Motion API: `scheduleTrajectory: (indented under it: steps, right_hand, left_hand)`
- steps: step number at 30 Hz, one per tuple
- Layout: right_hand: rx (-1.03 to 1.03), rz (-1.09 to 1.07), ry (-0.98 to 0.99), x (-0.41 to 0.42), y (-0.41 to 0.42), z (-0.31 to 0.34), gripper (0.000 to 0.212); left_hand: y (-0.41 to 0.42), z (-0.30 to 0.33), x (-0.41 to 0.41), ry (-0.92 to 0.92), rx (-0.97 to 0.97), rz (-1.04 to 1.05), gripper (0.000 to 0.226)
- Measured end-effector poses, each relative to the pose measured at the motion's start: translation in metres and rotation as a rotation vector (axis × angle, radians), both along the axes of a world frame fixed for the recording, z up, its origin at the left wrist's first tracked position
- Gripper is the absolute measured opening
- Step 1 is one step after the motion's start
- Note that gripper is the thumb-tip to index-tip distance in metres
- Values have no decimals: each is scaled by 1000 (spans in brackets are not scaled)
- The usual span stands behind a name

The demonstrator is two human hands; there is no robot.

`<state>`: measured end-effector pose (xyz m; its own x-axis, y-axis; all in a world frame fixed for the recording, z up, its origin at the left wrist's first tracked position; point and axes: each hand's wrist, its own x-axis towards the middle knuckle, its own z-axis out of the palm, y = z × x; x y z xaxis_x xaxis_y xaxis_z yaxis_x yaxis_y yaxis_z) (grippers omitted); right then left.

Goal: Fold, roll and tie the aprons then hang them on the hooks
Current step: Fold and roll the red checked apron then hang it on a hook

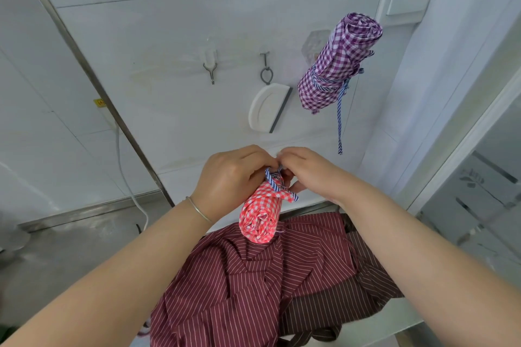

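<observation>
A rolled red-and-white checked apron (pixel 260 213) is held up in front of the wall, its spiral end facing me. My left hand (pixel 229 177) grips the roll's upper part. My right hand (pixel 308 170) pinches the blue-striped tie (pixel 275 179) wound round the roll's top. A rolled purple checked apron (pixel 337 62) hangs tied on the right wall hook, its striped strap dangling. Dark red striped aprons (pixel 267 282) lie crumpled on the surface below my arms.
An empty metal hook (pixel 210 66) is on the white wall, and another hook (pixel 265 70) carries a white scraper (pixel 267 108). A white cable (pixel 127 177) runs down at the left. A glass door (pixel 479 191) is at the right.
</observation>
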<state>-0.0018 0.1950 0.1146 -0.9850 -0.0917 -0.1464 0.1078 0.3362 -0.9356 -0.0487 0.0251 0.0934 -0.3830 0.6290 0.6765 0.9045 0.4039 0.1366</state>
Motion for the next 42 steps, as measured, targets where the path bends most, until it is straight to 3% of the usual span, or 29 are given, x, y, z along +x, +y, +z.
scheduleTrajectory:
  steps: [5,9,13,17,21,27,31,34,38,42]
  right_hand:
    - [-315,-50,-68,-2,7,-10,27]
    - [-245,-23,-54,-3,5,-8,37]
    - [-288,-82,-3,-5,7,-6,8]
    - [-403,-98,33,-5,8,-6,4]
    - [-694,-4,-90,-2,4,-5,23]
    - [-405,-115,83,5,-1,-2,42]
    - [-778,-117,-9,9,8,-13,30]
    - [-941,-129,-85,12,14,-19,31]
    - [-898,-180,-103,16,18,-19,46]
    - [-769,-238,-114,14,16,-19,45]
  left_hand:
    - [-5,2,-5,-41,27,18,13]
    - [-4,2,-5,8,-1,32,15]
    - [-7,4,-7,-14,46,46,11]
    - [-8,12,-11,-4,49,41,10]
    - [-11,16,-15,6,47,48,13]
    - [-13,11,-13,-127,136,79,11]
    - [-12,18,-5,-452,328,83,19]
    - [-9,17,5,-515,398,50,25]
    - [-8,13,16,-560,516,39,33]
    - [-3,12,27,-423,462,-33,23]
